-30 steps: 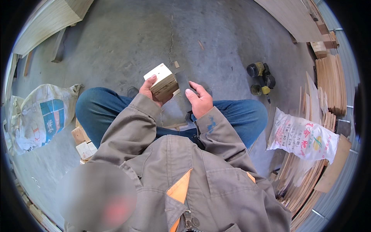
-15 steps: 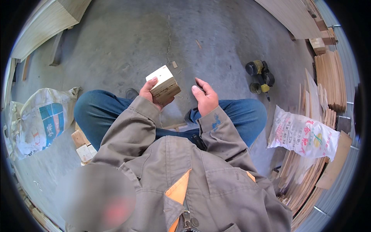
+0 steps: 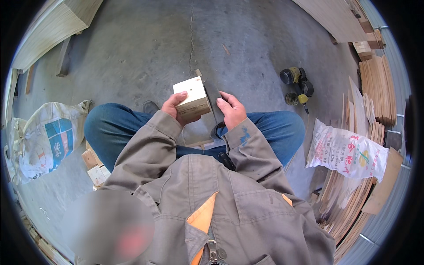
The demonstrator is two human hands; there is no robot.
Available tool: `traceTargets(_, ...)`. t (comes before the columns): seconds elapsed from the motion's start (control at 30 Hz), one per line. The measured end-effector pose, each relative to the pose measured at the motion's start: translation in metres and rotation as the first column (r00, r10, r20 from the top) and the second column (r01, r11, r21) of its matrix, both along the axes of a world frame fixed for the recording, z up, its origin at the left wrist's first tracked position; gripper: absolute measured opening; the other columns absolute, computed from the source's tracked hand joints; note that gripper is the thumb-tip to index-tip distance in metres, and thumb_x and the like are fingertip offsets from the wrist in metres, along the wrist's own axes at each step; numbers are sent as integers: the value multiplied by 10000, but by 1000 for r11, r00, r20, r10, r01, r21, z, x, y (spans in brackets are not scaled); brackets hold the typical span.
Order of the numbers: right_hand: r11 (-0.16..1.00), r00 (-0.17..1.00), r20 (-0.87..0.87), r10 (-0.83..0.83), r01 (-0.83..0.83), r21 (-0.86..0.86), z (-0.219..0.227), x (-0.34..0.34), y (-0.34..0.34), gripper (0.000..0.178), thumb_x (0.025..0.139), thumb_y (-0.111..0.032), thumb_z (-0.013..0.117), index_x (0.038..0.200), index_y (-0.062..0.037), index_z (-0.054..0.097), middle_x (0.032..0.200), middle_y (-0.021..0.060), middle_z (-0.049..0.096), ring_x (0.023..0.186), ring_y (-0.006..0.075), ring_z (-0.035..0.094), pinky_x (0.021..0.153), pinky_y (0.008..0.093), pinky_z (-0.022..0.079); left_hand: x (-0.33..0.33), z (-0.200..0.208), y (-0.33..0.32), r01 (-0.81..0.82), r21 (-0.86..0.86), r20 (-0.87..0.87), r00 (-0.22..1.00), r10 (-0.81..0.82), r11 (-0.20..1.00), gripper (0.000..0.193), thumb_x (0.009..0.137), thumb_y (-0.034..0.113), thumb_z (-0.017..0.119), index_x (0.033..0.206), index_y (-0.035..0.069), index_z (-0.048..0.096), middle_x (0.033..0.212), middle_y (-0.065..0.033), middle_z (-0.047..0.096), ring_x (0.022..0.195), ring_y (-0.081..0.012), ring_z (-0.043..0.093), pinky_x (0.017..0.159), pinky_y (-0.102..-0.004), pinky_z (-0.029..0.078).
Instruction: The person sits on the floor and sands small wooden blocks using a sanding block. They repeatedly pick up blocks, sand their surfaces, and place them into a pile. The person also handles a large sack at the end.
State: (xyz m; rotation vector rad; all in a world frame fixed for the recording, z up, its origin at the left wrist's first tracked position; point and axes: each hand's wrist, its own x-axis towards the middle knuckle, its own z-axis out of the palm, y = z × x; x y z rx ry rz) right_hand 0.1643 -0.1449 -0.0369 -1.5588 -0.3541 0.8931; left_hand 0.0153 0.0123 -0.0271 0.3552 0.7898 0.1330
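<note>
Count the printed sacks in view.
2: a blue-and-white sack left of the left knee; a white sack at right, by the wooden strips. Others may be hidden.

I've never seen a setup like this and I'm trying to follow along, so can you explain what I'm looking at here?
There is no robot: these are a person's own bare hands. The view comes from a wide fisheye camera worn on the head, looking down past the jacket, which is why straight edges bend near the rim.

The person sits with knees spread on a grey concrete floor. The left hand holds a pale wooden block, its thumb on the top face. The right hand grips a dark flat strip beside the block.

On the floor to the right lies a yellow-and-black power tool. Farther right are a white sack and stacked boards; another sack is at left.
</note>
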Motion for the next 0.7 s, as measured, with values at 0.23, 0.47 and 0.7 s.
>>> traceTargets(0.23,999,997,-76,8,-5,42,31,-12,9,406,1013,-150,611,1365,51,586,1266,136,666,1139,179,619,989,299,493,0,-11,2,-36,216,-107,992,60,976,692,867,335,671,1478,138,415,1304,-166,610,1126,-393,643,857,-553,572)
traceTargets(0.47,990,990,8,-138,138,-26,-11,2,17,388,1002,-148,617,1326,65,600,1236,143,682,1091,189,644,956,310,510,-3,1,-8,106,269,69,989,-129,957,789,781,275,727,1480,129,391,1308,-168,598,1094,-375,662,762,-553,593)
traceTargets(0.7,967,961,-133,-242,250,45,-2,3,6,420,1009,-146,610,1374,59,569,1294,151,653,1139,195,623,978,320,504,0,-5,-4,-15,226,105,994,-9,974,792,770,269,734,1469,123,391,1314,-169,601,1076,-392,667,741,-580,587)
